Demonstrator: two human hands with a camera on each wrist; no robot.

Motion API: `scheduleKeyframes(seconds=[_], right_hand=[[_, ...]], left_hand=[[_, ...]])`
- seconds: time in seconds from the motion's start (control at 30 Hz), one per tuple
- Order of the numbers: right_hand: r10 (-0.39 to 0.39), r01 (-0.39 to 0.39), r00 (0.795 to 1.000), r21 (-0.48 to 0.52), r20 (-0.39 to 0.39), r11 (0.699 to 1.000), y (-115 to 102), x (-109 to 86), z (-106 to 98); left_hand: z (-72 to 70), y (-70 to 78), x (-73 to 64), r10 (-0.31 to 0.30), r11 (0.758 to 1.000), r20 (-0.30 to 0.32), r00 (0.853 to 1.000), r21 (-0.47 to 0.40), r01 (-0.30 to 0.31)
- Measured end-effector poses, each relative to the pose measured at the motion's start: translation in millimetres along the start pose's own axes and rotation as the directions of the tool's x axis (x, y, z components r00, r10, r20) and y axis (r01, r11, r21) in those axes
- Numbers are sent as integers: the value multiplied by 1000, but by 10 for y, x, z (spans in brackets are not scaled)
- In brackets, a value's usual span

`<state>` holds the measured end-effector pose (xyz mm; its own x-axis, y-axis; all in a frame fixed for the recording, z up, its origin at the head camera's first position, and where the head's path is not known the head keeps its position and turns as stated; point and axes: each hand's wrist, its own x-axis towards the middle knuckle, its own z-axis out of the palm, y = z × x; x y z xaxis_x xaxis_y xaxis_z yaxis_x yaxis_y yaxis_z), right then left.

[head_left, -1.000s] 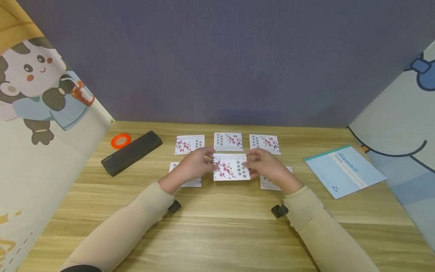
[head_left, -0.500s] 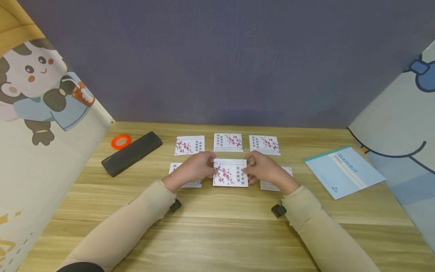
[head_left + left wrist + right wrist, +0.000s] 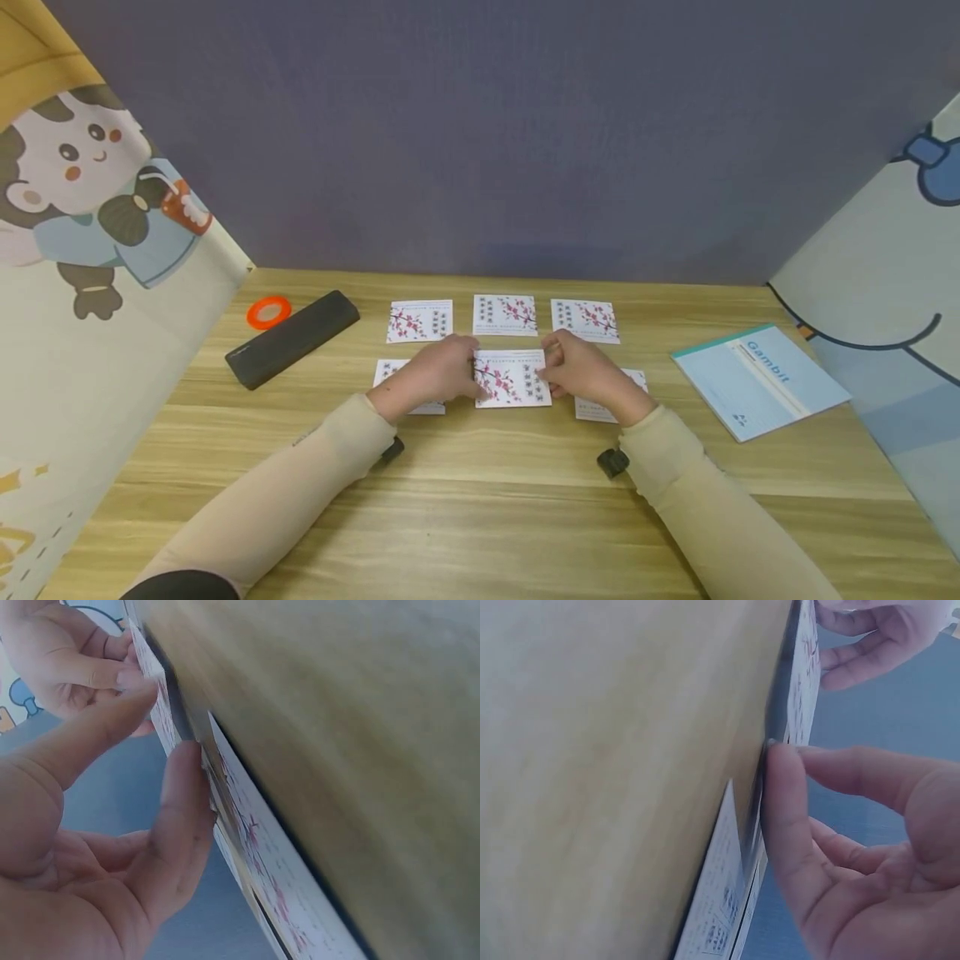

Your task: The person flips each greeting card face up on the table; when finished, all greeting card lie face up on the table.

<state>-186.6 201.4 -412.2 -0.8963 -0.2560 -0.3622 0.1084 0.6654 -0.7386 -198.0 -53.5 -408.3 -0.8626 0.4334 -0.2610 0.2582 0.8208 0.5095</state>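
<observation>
A white card [image 3: 512,385] printed with pink blossom branches and dark characters lies between both hands, low over the table. My left hand [image 3: 441,371] holds its left edge, the thumb on the printed face in the left wrist view. At the right edge my right hand [image 3: 588,373] pinches the card, thumb and index tips together at its side. Three similar cards form a row behind: a left card [image 3: 420,322], a middle card [image 3: 504,315] and a right card [image 3: 585,322]. Partly hidden under my forearms are a front left card [image 3: 386,368] and a front right card [image 3: 596,409].
On the left of the wooden table [image 3: 480,517] lie an orange ring [image 3: 268,312] and a long black case [image 3: 292,339]. A light blue notebook [image 3: 761,382] lies on the right. A grey panel [image 3: 480,150] rises behind the table.
Both hands have brought the held card down and toward me, from close to the back row to the gap between the two front cards. The other cards have stayed in place.
</observation>
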Motion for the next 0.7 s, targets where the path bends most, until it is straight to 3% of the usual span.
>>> scheduleKeyframes(seconds=[0.23,0.7], right_hand=[[9,-9,1000,-7,11,1000,8,13,8],[-11,11,1000,4,17,1000,-10,9,27]], left_hand=[[14,45,-20,15,995,4,1000,97,-16],[7,55,-52,3,996,2,1000,92,-4]])
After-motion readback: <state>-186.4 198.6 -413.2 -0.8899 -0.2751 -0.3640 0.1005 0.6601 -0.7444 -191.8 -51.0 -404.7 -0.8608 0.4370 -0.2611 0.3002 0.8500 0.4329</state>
